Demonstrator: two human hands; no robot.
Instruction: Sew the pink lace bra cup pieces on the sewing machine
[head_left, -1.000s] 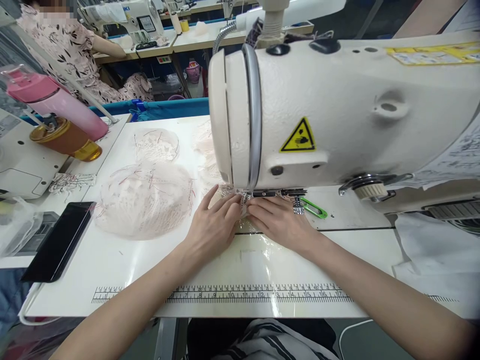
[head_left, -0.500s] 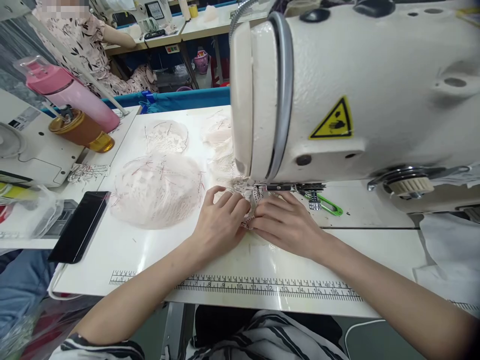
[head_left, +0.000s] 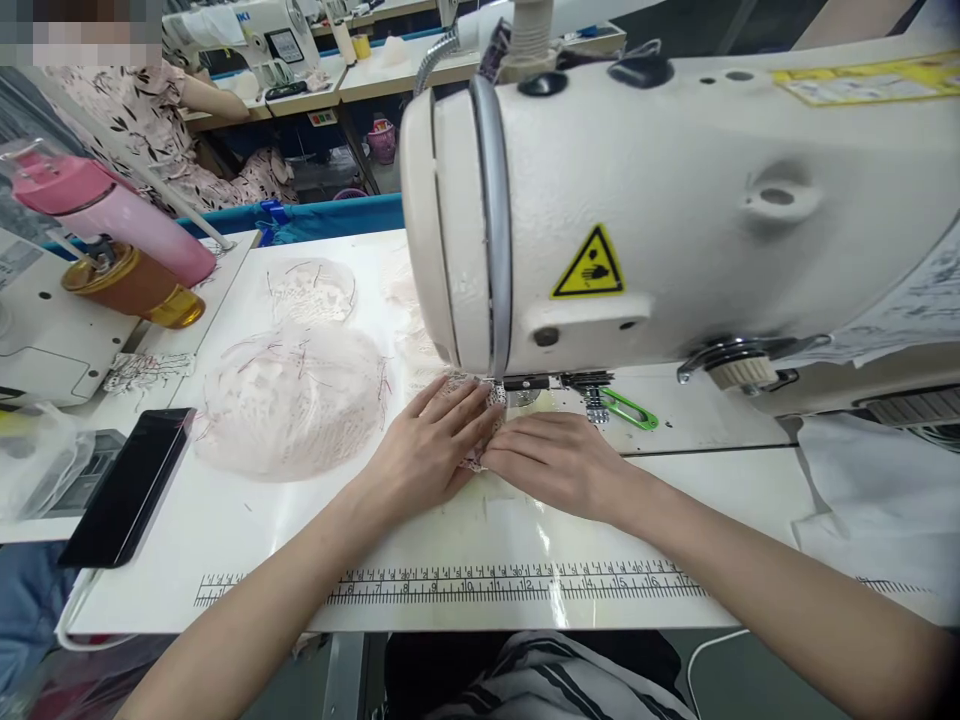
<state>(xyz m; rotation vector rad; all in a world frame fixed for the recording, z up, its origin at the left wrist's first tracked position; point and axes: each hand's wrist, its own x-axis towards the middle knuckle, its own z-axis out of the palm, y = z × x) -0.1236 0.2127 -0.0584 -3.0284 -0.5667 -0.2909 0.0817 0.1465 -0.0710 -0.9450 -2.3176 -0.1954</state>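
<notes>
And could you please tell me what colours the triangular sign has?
The sign is yellow with a black border and symbol, best seen in the head view.

1. Whitish, dark-specked: lace strip (head_left: 496, 394), centre.
2. Pale pink, red-streaked: sheer fabric (head_left: 296, 400), left of centre.
3. Cream: sewing machine (head_left: 660, 200), upper right.
4. Yellow and black: warning triangle (head_left: 589, 266), likewise.
5. Bright green: small tool (head_left: 634, 408), right of centre.

Black phone (head_left: 126, 488), well left of left hand (head_left: 435, 440) | amber cup (head_left: 135, 285) and pink bottle (head_left: 139, 228), farther forward on that side | green tool (head_left: 631, 411), beyond and right of right hand (head_left: 559, 460) | person (head_left: 127, 130) in patterned clothes, far beyond left hand
</notes>
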